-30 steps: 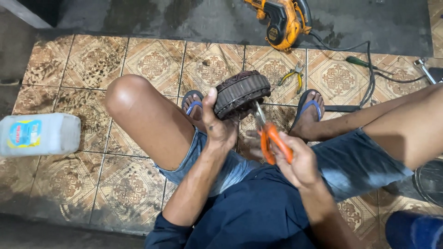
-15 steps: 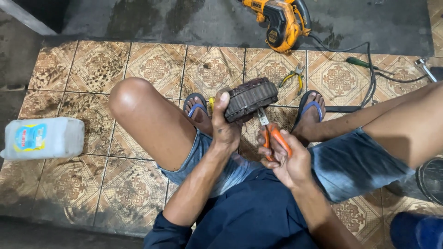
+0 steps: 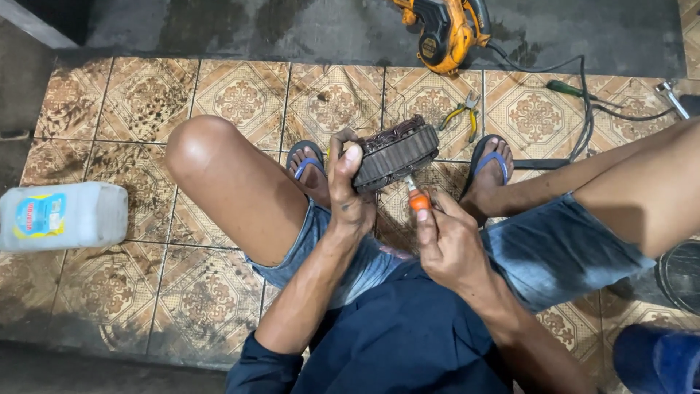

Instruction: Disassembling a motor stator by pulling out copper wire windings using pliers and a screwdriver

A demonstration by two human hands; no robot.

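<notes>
Jug point(image 3: 64, 216) of white plastic lay well off to the left of my left hand point(image 3: 348, 195), on the patterned tiles point(image 3: 240, 98), out of harm's way. That hand was clamped on the round stator point(image 3: 395, 155), thumb up its near edge and fingers wrapped behind, holding it tilted above my lap between my knees. Just right of it and a little lower, my right hand point(image 3: 448, 244) was closed around the orange-handled pliers point(image 3: 416, 198), their tip touching the stator's underside (whether the nose was biting on anything I could not tell). My judgement: if the tip slipped off the winding, it could have jabbed my left thumb, which sat just beside it, or torn the copper wire. The stator was held by one hand only, so a hard pull could have twisted it free onto my bare leg. Farther right and beyond my hands lay yellow pliers point(image 3: 464, 113) and a yellow power tool point(image 3: 445, 31), whose cord point(image 3: 582, 109) ran near my right foot point(image 3: 492, 171).
</notes>
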